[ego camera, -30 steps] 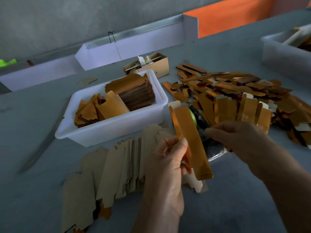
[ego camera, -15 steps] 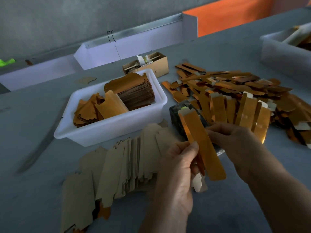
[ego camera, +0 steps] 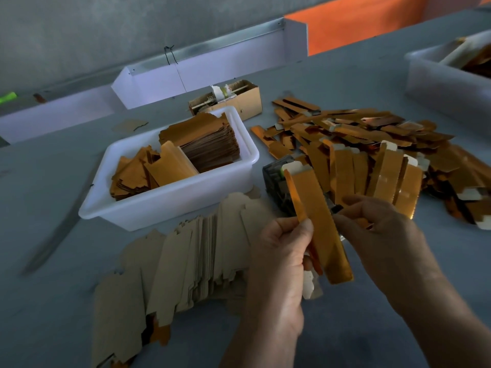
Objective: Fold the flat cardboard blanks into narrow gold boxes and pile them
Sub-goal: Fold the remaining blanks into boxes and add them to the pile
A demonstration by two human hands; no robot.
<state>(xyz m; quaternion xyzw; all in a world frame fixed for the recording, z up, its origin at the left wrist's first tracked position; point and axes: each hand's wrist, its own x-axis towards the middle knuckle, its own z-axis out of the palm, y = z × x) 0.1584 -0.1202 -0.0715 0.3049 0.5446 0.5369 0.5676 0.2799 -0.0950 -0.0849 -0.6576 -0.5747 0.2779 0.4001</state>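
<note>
Fingers pinching gold box, white tub holding blanks

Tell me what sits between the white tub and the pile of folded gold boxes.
In the head view, a dark device with a green part stands on the table between the white tub and the pile of folded gold boxes; its make is unclear.

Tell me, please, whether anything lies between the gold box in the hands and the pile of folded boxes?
A dark object stands beside the route, left of it; otherwise nothing visible separates the gold box from the pile of folded boxes.
</note>
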